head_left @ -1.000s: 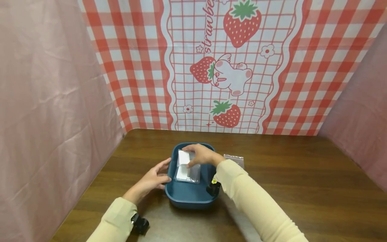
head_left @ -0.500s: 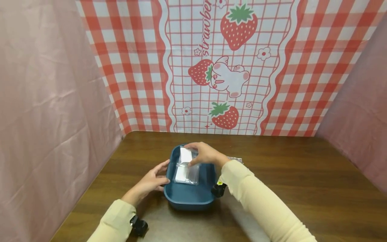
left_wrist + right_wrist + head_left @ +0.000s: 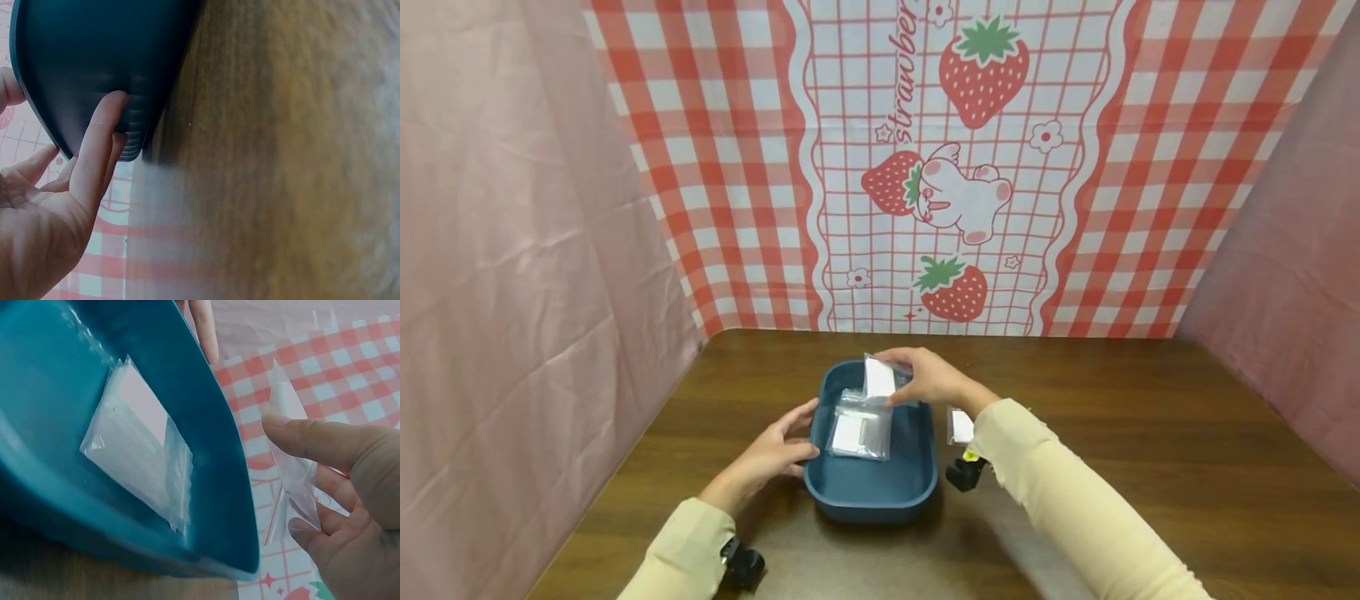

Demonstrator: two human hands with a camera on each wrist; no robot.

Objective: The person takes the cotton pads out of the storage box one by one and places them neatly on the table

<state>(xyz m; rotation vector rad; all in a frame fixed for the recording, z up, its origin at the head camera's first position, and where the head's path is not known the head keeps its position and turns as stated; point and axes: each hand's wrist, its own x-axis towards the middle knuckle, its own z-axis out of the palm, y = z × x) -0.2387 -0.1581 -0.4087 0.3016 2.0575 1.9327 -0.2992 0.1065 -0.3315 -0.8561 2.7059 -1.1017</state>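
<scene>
A blue plastic basin (image 3: 872,492) stands on the table between the hands. My left hand (image 3: 775,450) rests against its left outer wall; in the left wrist view its straight fingers (image 3: 100,137) touch that wall. My right hand (image 3: 934,379) pinches a small clear zip bag (image 3: 880,379) with a white insert between thumb and fingers, over the basin's far right part. In the right wrist view this bag (image 3: 289,431) is held outside the rim. Several similar clear bags (image 3: 859,433) lie stacked on the basin floor.
Another small clear bag (image 3: 960,426) with a white insert lies on the wooden table (image 3: 1112,442) right of the basin, near the right wrist. A red-checked strawberry cloth (image 3: 955,167) hangs behind the table, and a pink curtain (image 3: 527,250) hangs at the left.
The right hand has lifted the bag from the stack and carried it right, toward the basin's far right rim. More of the bag on the table shows. The left hand stays at the basin.
</scene>
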